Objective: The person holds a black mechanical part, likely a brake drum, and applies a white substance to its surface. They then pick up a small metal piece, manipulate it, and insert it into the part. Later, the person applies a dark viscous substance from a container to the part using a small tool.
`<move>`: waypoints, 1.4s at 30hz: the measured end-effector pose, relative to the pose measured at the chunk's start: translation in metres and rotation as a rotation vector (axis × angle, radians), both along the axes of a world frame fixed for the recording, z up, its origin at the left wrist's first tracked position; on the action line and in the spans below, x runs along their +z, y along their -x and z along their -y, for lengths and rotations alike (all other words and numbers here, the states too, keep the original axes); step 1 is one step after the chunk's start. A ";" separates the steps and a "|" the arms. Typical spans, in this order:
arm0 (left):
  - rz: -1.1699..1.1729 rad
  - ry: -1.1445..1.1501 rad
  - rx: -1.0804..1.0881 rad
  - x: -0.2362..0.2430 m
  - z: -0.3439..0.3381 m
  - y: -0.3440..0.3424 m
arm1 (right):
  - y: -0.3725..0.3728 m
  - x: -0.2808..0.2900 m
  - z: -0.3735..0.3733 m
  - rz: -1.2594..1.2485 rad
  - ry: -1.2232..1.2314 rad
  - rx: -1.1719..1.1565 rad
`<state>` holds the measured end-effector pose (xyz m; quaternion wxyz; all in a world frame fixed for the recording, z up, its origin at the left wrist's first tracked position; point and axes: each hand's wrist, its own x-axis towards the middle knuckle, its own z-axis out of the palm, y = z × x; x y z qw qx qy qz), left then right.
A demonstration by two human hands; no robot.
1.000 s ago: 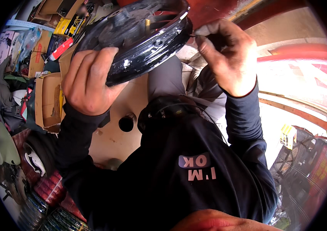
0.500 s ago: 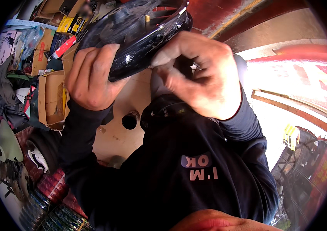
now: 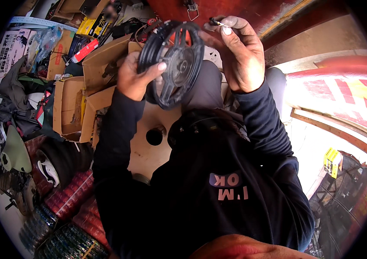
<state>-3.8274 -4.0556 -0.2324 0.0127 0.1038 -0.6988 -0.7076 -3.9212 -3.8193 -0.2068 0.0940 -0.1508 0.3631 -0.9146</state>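
Note:
A black spoked wheel rim (image 3: 179, 60) hangs tilted in front of my knees, with no tyre on it. My left hand (image 3: 136, 78) grips its left side, thumb over the front and fingers behind, mostly hidden. To the right of the rim and apart from it, my right hand (image 3: 244, 56) is raised. Between its thumb and fingers it pinches a small black valve stem (image 3: 216, 21) with a pale metal end.
Open cardboard boxes (image 3: 69, 108) stand at the left, near tyres (image 3: 69, 162) and wrapped tyre stacks (image 3: 69, 194). A dark can-like cylinder (image 3: 154, 136) stands on the floor below the rim. A red panel (image 3: 235, 11) lies ahead; a yellow box (image 3: 332, 162) sits at the right.
The rim has moved lower and turned so its spoked face shows. My right hand has left its edge and risen up and right, the valve stem now visible in its fingers.

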 end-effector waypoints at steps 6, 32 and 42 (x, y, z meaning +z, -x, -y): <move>0.204 -0.812 -0.037 0.008 -0.006 -0.027 | 0.000 -0.007 -0.007 -0.013 -0.104 -0.024; -0.650 0.879 -0.352 0.078 -0.042 -0.042 | -0.021 0.091 -0.043 -1.151 -1.130 -0.187; -0.704 0.993 -0.435 0.097 -0.041 -0.039 | -0.015 0.114 -0.046 -1.258 -1.151 -0.054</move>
